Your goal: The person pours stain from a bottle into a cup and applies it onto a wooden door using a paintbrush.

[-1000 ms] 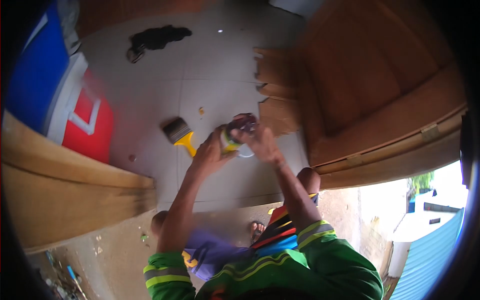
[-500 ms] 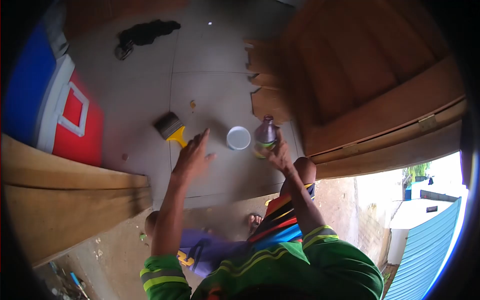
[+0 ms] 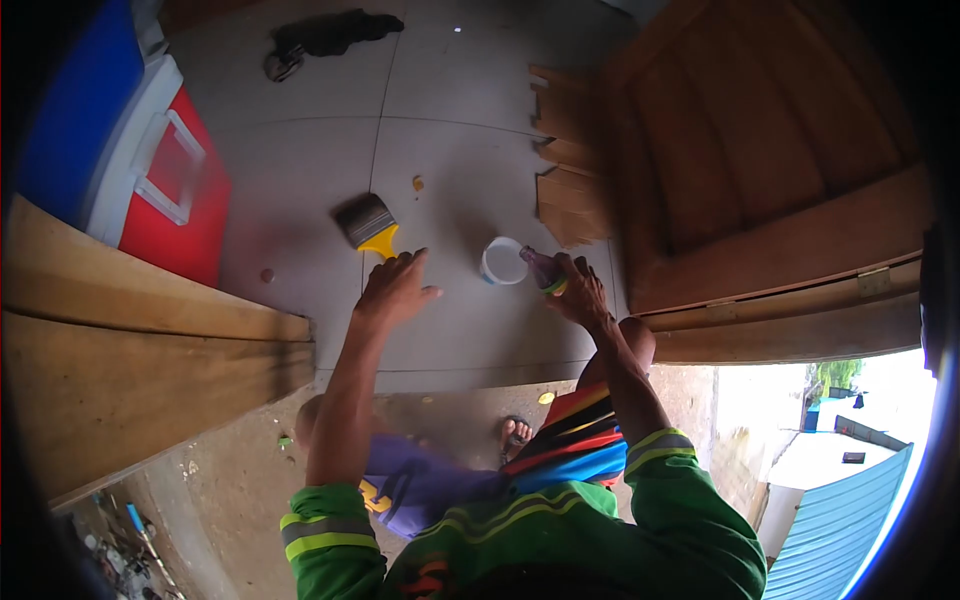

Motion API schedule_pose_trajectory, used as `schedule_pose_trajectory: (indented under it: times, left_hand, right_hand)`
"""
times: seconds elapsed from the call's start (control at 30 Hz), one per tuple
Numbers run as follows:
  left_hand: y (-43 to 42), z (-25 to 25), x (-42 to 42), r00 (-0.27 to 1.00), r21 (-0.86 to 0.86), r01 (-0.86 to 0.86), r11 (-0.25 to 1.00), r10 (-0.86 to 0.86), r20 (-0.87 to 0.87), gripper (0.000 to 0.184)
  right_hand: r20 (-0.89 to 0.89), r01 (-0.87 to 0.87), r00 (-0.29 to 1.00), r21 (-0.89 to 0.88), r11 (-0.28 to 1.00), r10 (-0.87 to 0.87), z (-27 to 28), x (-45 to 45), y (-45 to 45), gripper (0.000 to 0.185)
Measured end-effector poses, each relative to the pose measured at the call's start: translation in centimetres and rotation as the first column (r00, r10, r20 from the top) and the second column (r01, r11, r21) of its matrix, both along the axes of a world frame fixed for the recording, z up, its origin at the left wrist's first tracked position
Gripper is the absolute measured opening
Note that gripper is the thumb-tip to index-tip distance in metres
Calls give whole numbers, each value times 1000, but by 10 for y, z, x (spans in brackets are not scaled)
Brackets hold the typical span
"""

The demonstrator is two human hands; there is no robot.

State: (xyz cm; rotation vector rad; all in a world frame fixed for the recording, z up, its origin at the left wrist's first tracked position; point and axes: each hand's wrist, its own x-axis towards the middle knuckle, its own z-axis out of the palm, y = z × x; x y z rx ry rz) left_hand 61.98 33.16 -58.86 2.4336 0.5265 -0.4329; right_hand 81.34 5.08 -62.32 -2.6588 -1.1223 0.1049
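Observation:
My right hand [image 3: 585,295] is wrapped round a clear purplish bottle [image 3: 545,268] with a green-yellow label. The bottle is tilted, its neck pointing left at the rim of a small white tub [image 3: 489,268]. Whether any liquid leaves it I cannot tell. A wide paintbrush [image 3: 366,222] with dark bristles and a yellow handle lies on the tiles. My left hand [image 3: 393,290] is just below that handle, thumb and forefinger apart, and it hides the handle's end.
A brown wooden door [image 3: 760,160] stands at the right, with torn cardboard [image 3: 570,195] beside it. On the left are a red and blue cooler box [image 3: 190,230] and a wooden door panel [image 3: 150,350]. A dark cloth [image 3: 335,35] lies on the floor farther off.
My right hand has tipped the bottle from upright towards the tub. The tub now leans slightly in view. My left hand stays near the brush handle, and the whole view has shifted.

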Motion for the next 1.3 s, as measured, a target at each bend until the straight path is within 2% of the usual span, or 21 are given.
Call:
schedule_pose_trajectory:
  times: [0.2, 0.3, 0.37, 0.5, 0.6, 0.77, 1.3]
  left_hand:
    - [2, 5, 1, 1000, -16, 22, 1000, -21, 9, 75]
    - [1, 6, 2, 1000, -9, 12, 1000, -11, 14, 74]
    - [1, 8, 2, 999, 10, -5, 1000, 5, 36, 74]
    - [4, 22, 0, 998, 16, -63, 998, 64, -30, 72]
    - [8, 21, -2, 997, 34, -77, 996, 78, -22, 72]
    - [10, 12, -2, 997, 114, -81, 990, 78, 29, 71]
    - [15, 11, -6, 994, 89, -109, 990, 107, 23, 72]
  right_hand:
    - [100, -24, 995, -65, 998, 30, -14, 8, 0, 51]
    - [87, 6, 996, -163, 987, 8, -20, 12, 0, 77]
    - [112, 8, 994, -159, 987, 10, -20, 11, -1, 77]
    - [132, 5, 991, -177, 984, 18, -21, 10, -2, 76]
    - [231, -42, 970, -129, 991, 71, -24, 11, -4, 50]
    - [251, -39, 965, -141, 989, 74, -20, 10, -2, 49]
    - [329, -62, 938, -158, 986, 111, -19, 13, 5, 47]
